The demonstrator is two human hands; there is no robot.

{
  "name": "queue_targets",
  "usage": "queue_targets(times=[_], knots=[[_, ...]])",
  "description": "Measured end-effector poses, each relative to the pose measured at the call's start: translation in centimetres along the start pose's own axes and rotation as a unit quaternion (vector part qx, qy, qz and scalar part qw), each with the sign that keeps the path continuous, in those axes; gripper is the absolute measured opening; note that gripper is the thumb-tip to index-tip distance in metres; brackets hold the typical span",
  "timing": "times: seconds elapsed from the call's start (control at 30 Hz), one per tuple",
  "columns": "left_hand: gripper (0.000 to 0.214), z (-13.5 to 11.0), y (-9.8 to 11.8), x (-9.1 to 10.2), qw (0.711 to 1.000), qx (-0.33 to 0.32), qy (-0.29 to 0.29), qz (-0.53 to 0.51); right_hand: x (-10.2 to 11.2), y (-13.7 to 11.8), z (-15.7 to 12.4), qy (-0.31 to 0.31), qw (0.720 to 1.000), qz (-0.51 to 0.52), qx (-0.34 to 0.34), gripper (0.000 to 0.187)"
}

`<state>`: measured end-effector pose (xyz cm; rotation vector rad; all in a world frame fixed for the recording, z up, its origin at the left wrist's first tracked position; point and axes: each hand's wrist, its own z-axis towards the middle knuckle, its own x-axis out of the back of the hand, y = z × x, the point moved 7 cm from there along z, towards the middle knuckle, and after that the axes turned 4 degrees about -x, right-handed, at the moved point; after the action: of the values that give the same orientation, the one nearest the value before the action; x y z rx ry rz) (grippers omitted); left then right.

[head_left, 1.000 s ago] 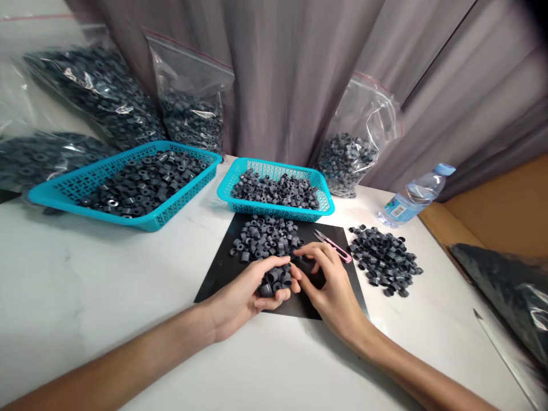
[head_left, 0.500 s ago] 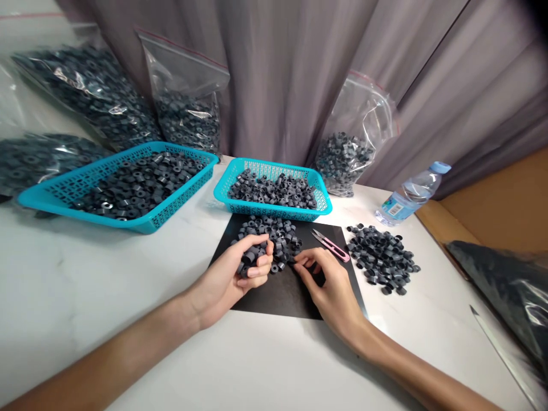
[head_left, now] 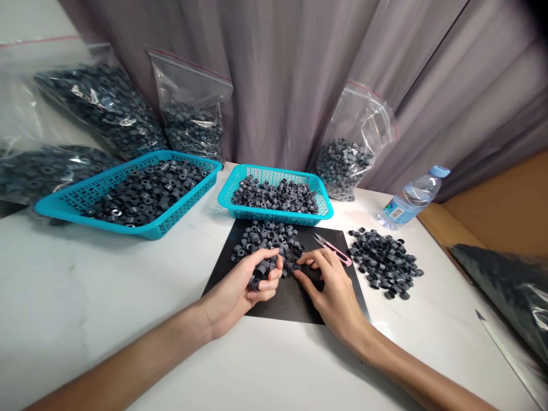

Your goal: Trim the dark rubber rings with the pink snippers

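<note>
White marble-look tabletop (head_left: 85, 297) fills the lower part of the frame, with two bare forearms reaching in from the bottom edge. Near the centre, the left hand (head_left: 240, 288) is curled around a clutch of small dark grey plastic rings (head_left: 262, 273), fingers closed over them. Just to its right, the right hand (head_left: 329, 285) rests palm down, its fingertips (head_left: 299, 261) touching loose rings at the edge of a pile of rings (head_left: 268, 240). Both hands and the pile sit on a black mat (head_left: 295, 297). Pink-handled snips (head_left: 333, 249) lie at the mat's right edge, and a second heap of rings (head_left: 385, 262) sits on the tabletop beyond it. Farther back stand two turquoise baskets, one small (head_left: 274, 214) at centre and one large (head_left: 64, 200) at left, both holding rings. A water bottle (head_left: 409, 200) lies at right. Clear bags of rings (head_left: 192, 120) lean against a grey curtain (head_left: 291, 74) across the top.
</note>
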<state>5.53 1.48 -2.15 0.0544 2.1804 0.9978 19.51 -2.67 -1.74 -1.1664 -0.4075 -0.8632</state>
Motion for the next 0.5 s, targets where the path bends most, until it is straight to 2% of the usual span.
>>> queue_targets(times=[0.3, 0.5], knots=[[0.022, -0.19, -0.1, -0.28, 0.999, -0.005, 0.009, 0.03, -0.21, -0.36, -0.06, -0.015, 0.999, -0.038, 0.006, 0.004], [0.021, -0.17, -0.17, -0.14, 0.999, -0.004, 0.002, 0.034, 0.02, -0.67, -0.15, 0.001, 0.999, -0.036, 0.017, 0.007]])
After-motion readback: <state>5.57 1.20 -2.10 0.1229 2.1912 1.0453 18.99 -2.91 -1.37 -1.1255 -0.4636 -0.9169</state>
